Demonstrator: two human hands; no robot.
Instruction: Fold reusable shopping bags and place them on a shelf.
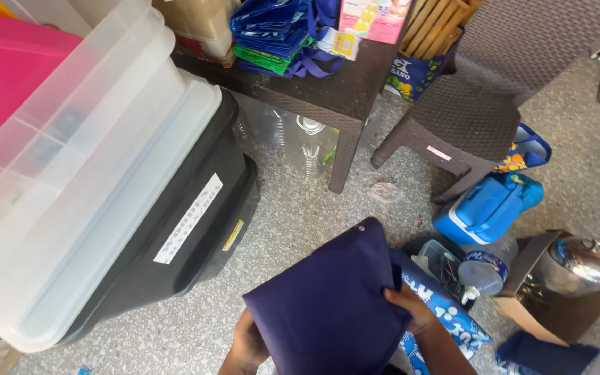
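Gripping the folded purple bag (328, 298), both hands, left hand (250, 345) and right hand (411, 307), tilt its long axis up-right.

A matt, smooth purple cloth bag (328, 298) is seen beside a translucent plastic bin lid (78, 187), a glossy black plastic tub (189, 229), a woven-textured brown plastic stool (463, 118), a shiny metal pot (581, 267) and a speckled stone floor (300, 222).

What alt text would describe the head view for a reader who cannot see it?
Both hands, left hand and right hand, hold a folded purple cloth above a speckled floor, beside a clear bin stacked on a black bin.
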